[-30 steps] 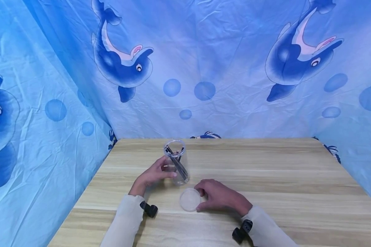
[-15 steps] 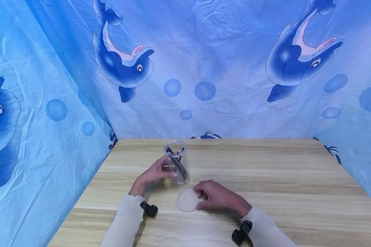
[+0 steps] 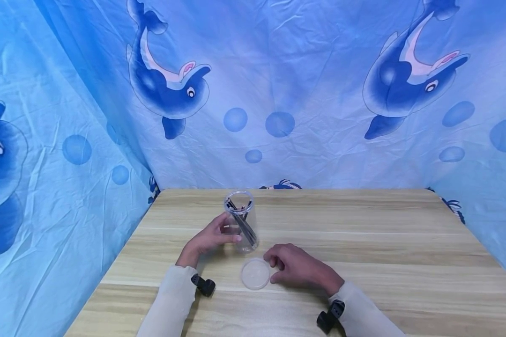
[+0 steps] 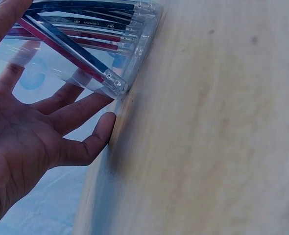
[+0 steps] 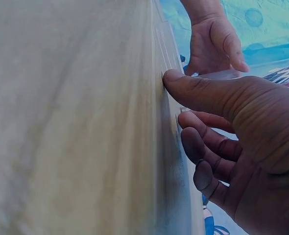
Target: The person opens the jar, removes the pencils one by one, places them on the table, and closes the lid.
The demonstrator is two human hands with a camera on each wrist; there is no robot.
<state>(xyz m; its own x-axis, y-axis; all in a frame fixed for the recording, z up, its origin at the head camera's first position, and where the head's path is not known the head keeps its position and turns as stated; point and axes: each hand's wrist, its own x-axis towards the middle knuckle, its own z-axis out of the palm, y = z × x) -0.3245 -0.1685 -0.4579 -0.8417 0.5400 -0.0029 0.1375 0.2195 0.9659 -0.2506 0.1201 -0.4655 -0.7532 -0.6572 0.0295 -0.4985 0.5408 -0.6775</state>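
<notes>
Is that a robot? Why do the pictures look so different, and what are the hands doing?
No robot here, just a person's two bare hands. The wide pictures come from a camera on the person's head, looking forward and down. The two close-up ones come from little black cameras on the wrists, so things look sideways there.

The left hand holds a clear jar, standing upright with its top open and pencils inside. The right hand is beside a round clear lid but isn't gripping it. The lid lies flat on the wooden table. Behind is a blue cloth with dolphins on it.
</notes>
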